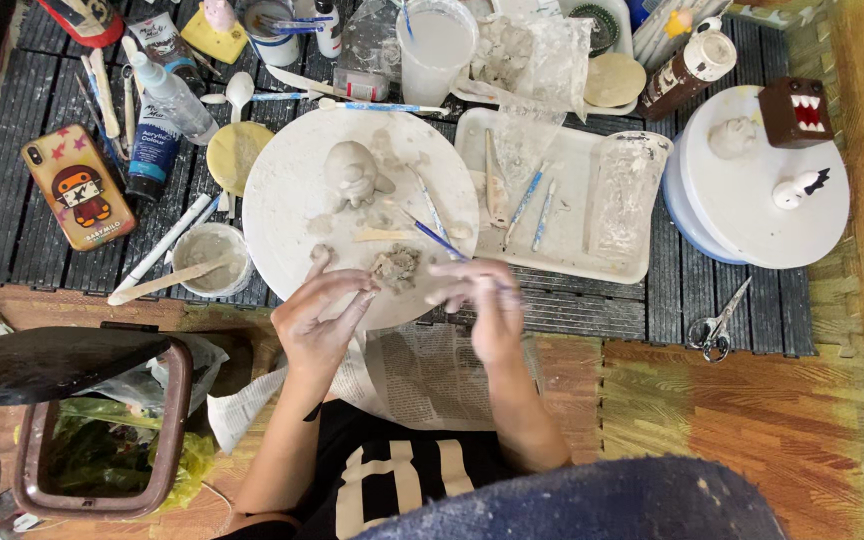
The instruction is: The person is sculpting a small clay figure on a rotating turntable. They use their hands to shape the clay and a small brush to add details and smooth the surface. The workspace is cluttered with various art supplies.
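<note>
A round white turntable [292, 190] lies on a dark slatted mat, with a small grey clay figure [355, 172] standing near its middle. At its near edge sits a rough lump of grey clay [396, 267]. My left hand [320, 318] is just left of the lump, fingers spread, fingertips close to it. My right hand [479, 297] is just right of the lump, clay-smeared, with a blue-handled modelling tool [439, 238] running under its fingers. A small clay piece [321, 254] rests by my left fingertips.
A white tray [572, 225] with tools and a plastic cup sits to the right, and a second turntable [752, 200] with small figures beyond it. A cup of slip [212, 258], paint tubes and a phone [78, 186] lie left. Scissors [718, 324] and a bin [102, 425] are nearby.
</note>
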